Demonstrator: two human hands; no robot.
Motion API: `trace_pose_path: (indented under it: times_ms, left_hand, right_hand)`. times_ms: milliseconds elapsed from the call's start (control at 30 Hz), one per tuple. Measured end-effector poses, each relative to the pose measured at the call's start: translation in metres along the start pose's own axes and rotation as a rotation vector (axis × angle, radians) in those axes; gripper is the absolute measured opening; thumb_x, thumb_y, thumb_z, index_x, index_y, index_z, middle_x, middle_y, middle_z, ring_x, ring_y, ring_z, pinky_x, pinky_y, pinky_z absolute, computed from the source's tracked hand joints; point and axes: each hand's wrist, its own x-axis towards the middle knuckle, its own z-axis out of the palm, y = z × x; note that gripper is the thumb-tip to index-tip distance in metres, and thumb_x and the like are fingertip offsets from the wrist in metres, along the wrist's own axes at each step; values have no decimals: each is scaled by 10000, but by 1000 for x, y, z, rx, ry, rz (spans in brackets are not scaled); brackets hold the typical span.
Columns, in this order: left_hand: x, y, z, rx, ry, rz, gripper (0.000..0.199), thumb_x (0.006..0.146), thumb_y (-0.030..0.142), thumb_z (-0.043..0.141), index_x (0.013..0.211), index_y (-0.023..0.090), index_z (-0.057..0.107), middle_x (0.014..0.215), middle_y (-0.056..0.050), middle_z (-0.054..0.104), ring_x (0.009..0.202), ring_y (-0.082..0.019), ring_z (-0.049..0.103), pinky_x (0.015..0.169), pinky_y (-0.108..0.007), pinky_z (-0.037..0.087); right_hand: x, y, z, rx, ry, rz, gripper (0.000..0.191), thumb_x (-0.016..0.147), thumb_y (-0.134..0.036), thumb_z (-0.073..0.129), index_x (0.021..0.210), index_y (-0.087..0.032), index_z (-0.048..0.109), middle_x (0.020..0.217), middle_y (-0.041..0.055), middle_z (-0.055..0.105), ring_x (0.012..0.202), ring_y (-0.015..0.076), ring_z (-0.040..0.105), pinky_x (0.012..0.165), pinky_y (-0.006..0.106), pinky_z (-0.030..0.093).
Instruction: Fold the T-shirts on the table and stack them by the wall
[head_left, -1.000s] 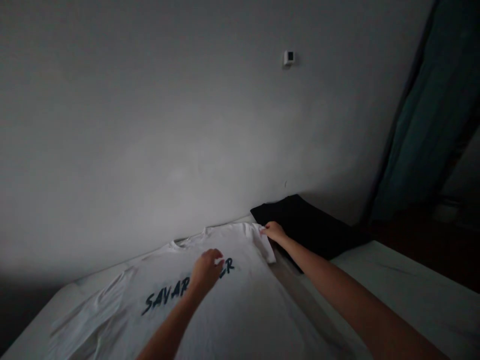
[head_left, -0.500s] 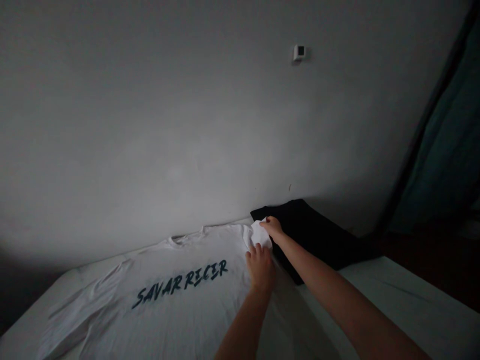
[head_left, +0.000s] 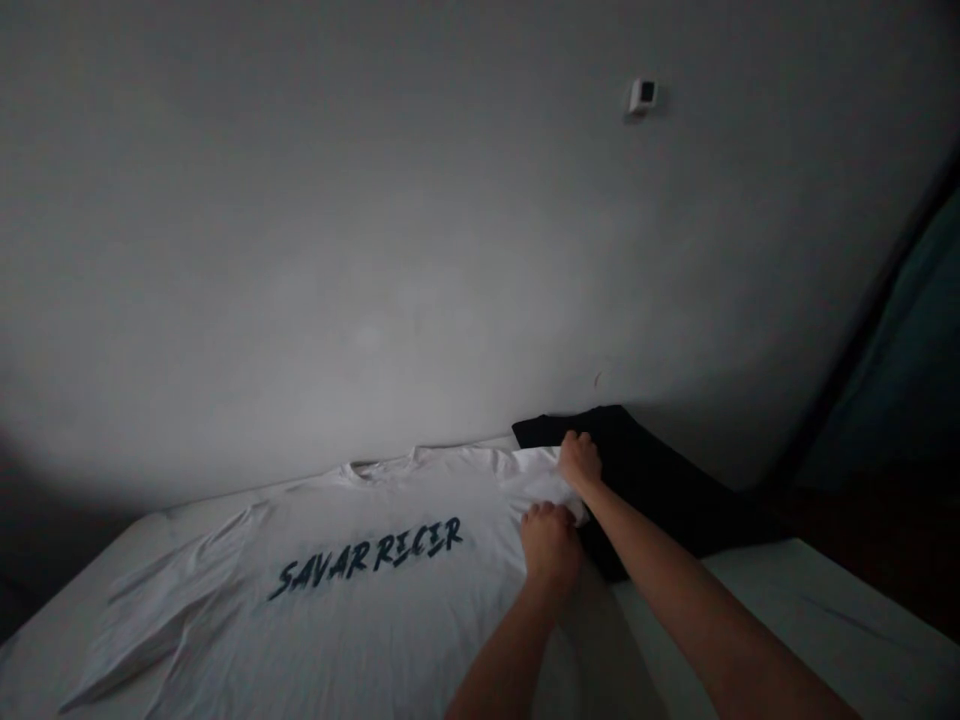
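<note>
Right hand (head_left: pixel 581 460): reaching forward, fingers gripping sleeve (head_left: pixel 536 473) of white T-shirt (head_left: pixel 360 640). Left hand (head_left: pixel 552 545): resting nearer, fingers curling, hold unclear. Chest lettering (head_left: pixel 361 560): reading "SAVAR RECER".

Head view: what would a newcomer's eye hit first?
Probably the dark brush-style lettering across the white fabric T-shirt, spread at lower centre. Next, the bare left hand and bare right hand at its right-side sleeve, by the black cloth. Then the small white box, high on the grey wall.
</note>
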Motion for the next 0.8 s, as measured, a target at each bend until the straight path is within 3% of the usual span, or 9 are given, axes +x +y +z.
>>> trace_pose_path:
  times_ms: [67, 133, 200, 267, 367, 533, 667, 733, 800]
  left_hand:
    - [2, -13, -10, 2, 114, -17, 327, 818, 125, 470, 1042, 215, 691, 1086, -81, 698, 1066, -239, 594, 923, -369, 450]
    - [3, -31, -18, 55, 174, -64, 413, 824, 126, 452, 1187, 188, 641, 1237, -105, 654, 1176, -265, 551, 1007, -408, 420]
    - [3, -50, -21, 121, 134, -89, 494, 868, 165, 412, 1345, 141, 538, 1408, -133, 547, 1326, -304, 450, 1110, -462, 344]
    - [0, -67, -19, 155, 46, -90, 540, 920, 242, 365, 1441, 117, 426, 1513, -138, 426, 1424, -322, 326, 1171, -500, 266]
    - [-10, -82, -13, 121, -70, -21, 618, 954, 401, 315, 1500, 112, 308, 1581, -132, 286, 1473, -318, 211, 1203, -520, 204]
    - [-16, -87, -21, -98, -209, 44, 759, 943, 540, 279, 1516, 47, 212, 1597, -180, 184, 1493, -315, 106, 1223, -525, 90]
    - [-29, -126, -72, -229, -248, 56, 708, 864, 490, 531, 1473, 167, 372, 1501, -146, 440, 1396, -309, 390, 1185, -532, 229]
    - [-54, -166, -119, -187, -180, 16, 483, 844, 412, 583, 1299, 249, 586, 1312, -74, 644, 1234, -261, 568, 1152, -485, 309]
    - [-89, -217, -175, -71, -15, -176, 288, 862, 316, 546, 1095, 229, 691, 1158, -70, 715, 1115, -225, 630, 1036, -374, 439]
  right_hand:
    - [-5, -18, 4, -21, 35, -100, 387, 921, -88, 393, 1259, -71, 579, 1326, 276, 528, 1213, 334, 546, 960, 451, 452]
    - [-11, -38, 13, -16, 2, -299, 402, 935, -136, 422, 1306, -157, 577, 1433, 172, 487, 1322, 270, 456, 1070, 405, 381]
    - [-17, -53, 29, -14, -83, -536, 413, 953, -200, 432, 1344, -203, 563, 1512, 99, 421, 1393, 224, 370, 1134, 374, 311]
    - [-24, -59, 47, -39, -182, -680, 443, 970, -262, 404, 1391, -194, 524, 1554, 103, 351, 1429, 237, 315, 1160, 422, 267]
    - [-29, -49, 72, -99, -239, -708, 497, 979, -317, 340, 1452, -212, 448, 1559, 103, 332, 1428, 257, 322, 1156, 479, 259]
    - [-19, -17, 105, -110, -198, -769, 550, 954, -398, 286, 1474, -275, 416, 1557, 37, 348, 1429, 203, 322, 1163, 393, 274]
    - [-7, -12, 117, -154, -212, -755, 547, 916, -412, 315, 1421, -300, 494, 1527, 52, 404, 1405, 239, 365, 1131, 463, 318]
    - [-10, -25, 114, -202, -189, -704, 529, 899, -400, 352, 1365, -267, 565, 1497, 113, 440, 1374, 300, 405, 1103, 544, 324]
    - [-23, -54, 105, -205, -107, -685, 497, 890, -340, 389, 1305, -194, 620, 1482, 179, 440, 1358, 335, 416, 1101, 570, 310]
